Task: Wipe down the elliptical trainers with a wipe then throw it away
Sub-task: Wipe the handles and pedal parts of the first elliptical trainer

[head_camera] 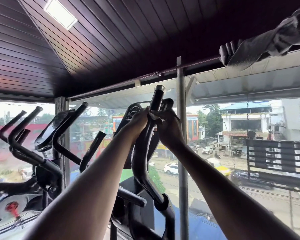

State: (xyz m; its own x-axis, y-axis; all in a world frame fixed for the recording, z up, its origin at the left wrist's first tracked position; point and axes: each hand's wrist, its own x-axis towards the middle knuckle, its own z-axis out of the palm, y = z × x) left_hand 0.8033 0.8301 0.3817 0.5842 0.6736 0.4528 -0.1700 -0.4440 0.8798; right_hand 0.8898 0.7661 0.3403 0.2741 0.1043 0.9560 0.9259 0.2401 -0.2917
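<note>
A black elliptical trainer stands in front of me, and its curved handlebar (142, 161) rises to a capped grip (157, 99) in the middle of the view. Both my arms reach up to it. My left hand (139, 122) wraps around the bar from the left side, just below the grip. On the right side, my right hand (169, 129) holds a small white wipe (153, 116) against the same bar. The trainer's console (137, 111) sits behind the hands, partly hidden.
Other trainers with black handlebars (19, 135) and a tilted console (54, 129) stand to the left. A metal pole (182, 135) and large windows are right behind the machine. A grey rolled curtain (260, 49) hangs at the upper right.
</note>
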